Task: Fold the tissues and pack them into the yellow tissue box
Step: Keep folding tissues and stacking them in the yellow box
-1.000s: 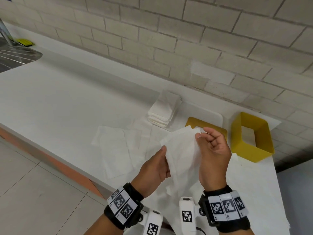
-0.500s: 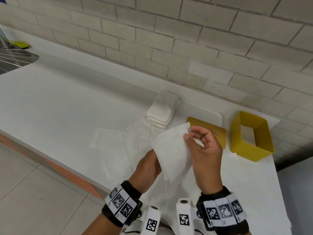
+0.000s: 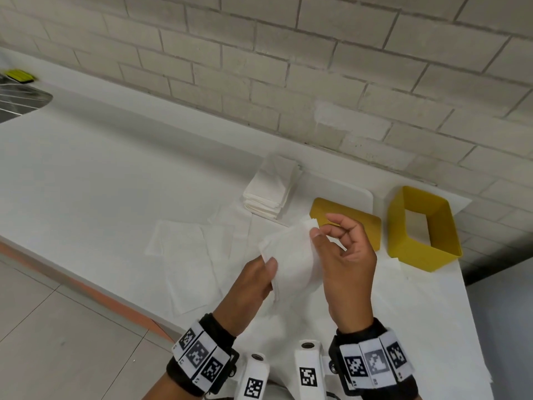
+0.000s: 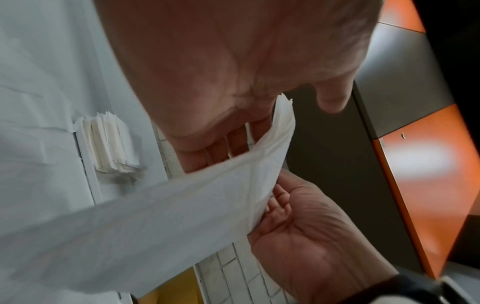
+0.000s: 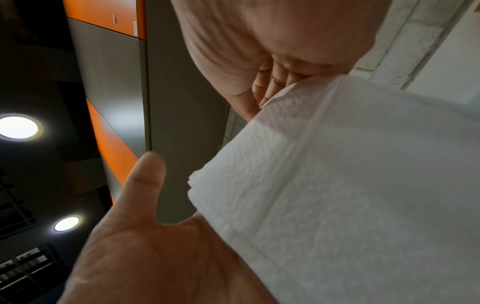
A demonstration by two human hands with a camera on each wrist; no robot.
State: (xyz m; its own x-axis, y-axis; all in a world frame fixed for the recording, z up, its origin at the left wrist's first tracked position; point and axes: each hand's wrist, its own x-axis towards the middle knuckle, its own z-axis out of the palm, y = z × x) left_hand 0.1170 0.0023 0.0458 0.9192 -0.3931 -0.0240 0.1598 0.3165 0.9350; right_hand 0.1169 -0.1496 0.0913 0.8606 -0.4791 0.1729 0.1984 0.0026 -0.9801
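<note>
Both hands hold a folded white tissue (image 3: 291, 255) above the counter's front. My right hand (image 3: 343, 255) pinches its upper corner between thumb and curled fingers (image 5: 270, 86). My left hand (image 3: 251, 284) supports the lower left edge on its fingers (image 4: 221, 148). Its thumb (image 5: 150, 170) stands a little off the tissue (image 5: 350, 185). The yellow tissue box (image 3: 424, 229) stands open to the right, by the wall. Its yellow lid (image 3: 354, 223) lies flat just behind my right hand. A stack of folded tissues (image 3: 271, 192) sits behind the hands.
Several loose unfolded tissues (image 3: 187, 249) lie flat on the white counter (image 3: 101, 168), left of and under the hands. A sink (image 3: 17, 102) and a yellow sponge (image 3: 20, 75) are at the far left. The brick wall (image 3: 288, 67) runs along the back, and the counter ends just right of the box.
The tissue is folded narrower than before. My right hand has moved left and down along it towards the left hand, and both hands have sunk slightly.
</note>
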